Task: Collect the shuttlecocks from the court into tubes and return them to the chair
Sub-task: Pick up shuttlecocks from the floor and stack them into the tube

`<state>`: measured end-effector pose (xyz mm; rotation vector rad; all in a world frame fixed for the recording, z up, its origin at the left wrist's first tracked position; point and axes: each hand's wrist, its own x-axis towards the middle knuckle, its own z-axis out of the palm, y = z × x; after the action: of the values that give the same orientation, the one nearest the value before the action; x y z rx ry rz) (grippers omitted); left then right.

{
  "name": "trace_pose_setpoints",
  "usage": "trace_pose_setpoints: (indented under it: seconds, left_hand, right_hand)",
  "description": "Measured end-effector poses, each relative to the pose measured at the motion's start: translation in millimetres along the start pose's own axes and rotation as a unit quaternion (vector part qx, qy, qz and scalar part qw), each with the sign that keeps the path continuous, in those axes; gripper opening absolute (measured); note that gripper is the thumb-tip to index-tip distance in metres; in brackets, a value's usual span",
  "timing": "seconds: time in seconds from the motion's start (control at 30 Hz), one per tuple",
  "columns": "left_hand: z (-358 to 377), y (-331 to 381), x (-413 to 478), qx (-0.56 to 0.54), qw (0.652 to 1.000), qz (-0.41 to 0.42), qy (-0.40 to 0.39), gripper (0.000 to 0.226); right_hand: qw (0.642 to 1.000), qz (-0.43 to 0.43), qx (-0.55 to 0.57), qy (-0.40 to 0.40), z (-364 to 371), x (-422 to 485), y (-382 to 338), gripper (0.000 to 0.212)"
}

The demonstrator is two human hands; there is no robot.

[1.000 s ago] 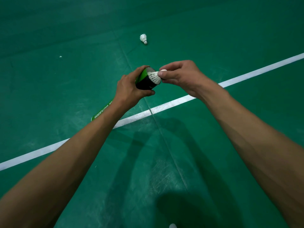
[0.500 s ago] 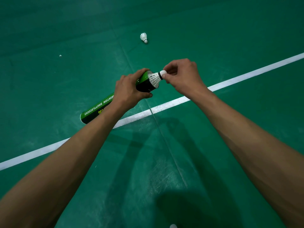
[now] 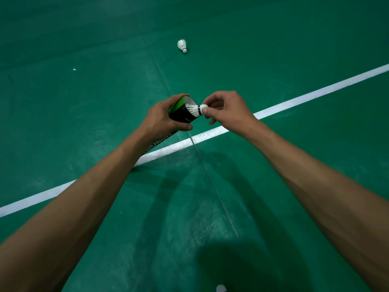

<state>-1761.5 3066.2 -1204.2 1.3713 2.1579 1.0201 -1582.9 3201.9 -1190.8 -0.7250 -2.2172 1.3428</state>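
Our right hand [image 3: 229, 108], just right of the frame's centre, pinches the white cork of a shuttlecock [image 3: 193, 108] between thumb and forefinger, with the other fingers curled loosely beneath. The feather skirt points left into the open mouth of the tube [image 3: 181, 114], and the cork stands outside the rim. Our left hand [image 3: 162, 116] wraps the tube just behind that mouth, thumb below and fingers over the top. The rest of the tube runs down and left, mostly hidden under the left forearm, with only a strip of lettering showing.

The change over the past second is in the tube. Half a second ago it stretched out long toward the left of the frame. Now it is foreshortened and its mouth is tipped up toward us, so we see the pale inner wall. The right hand has kept its pinch on the cork throughout. We judge the shuttlecock is lined up at the mouth, a push short of being inside.

Further out, a second shuttlecock [image 3: 182, 45] lies on the green court [image 3: 63, 123] in the upper middle, well apart from the hands and beyond the white line [image 3: 315, 93]. A white shape [image 3: 221, 288] at the bottom edge may be another, but we cannot tell. So collecting is not finished, and no chair is in view.
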Motion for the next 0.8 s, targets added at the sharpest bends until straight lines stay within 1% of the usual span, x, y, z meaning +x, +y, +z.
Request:
trace_pose_setpoints:
  seconds: [0.07,0.17,0.23,0.33,0.43,0.53,0.7,0.77,0.8]
  left_hand:
    - [2,2,-1,-0.001,1.000,0.004,0.008,0.090]
    - [3,4,-1,-0.003,1.000,0.010,0.018,0.090]
    - [3,5,-1,-0.004,1.000,0.006,0.022,0.089]
    - [3,4,-1,-0.012,1.000,0.010,0.022,0.088]
    - [2,2,-2,-0.026,1.000,0.000,0.004,0.088]
    - [4,2,-4,-0.038,0.999,-0.004,-0.019,0.087]
    - [9,0,-6,-0.045,0.997,0.000,-0.064,0.086]
    - [9,0,-8,-0.046,0.997,0.005,-0.069,0.085]
    - [8,0,-9,-0.050,0.997,0.005,-0.066,0.085]
  right_hand:
    - [0.999,0.022,0.029,0.001,8,-1,7,0.005]
    - [1.000,0.010,0.001,0.018,8,3,6,0.007]
    - [0.998,-0.032,-0.055,0.026,-1,6,-1,0.013]
    - [0.985,-0.092,-0.149,0.002,-16,7,-13,0.017]
    - [0.970,-0.123,-0.205,-0.034,-25,7,-20,0.018]
    - [0.947,-0.140,-0.279,-0.072,-29,9,-26,0.020]
    - [0.927,-0.104,-0.344,-0.111,-30,12,-35,0.025]
    - [0.929,-0.084,-0.344,-0.110,-25,9,-36,0.027]
    - [0.937,-0.073,-0.327,-0.102,-24,8,-35,0.026]
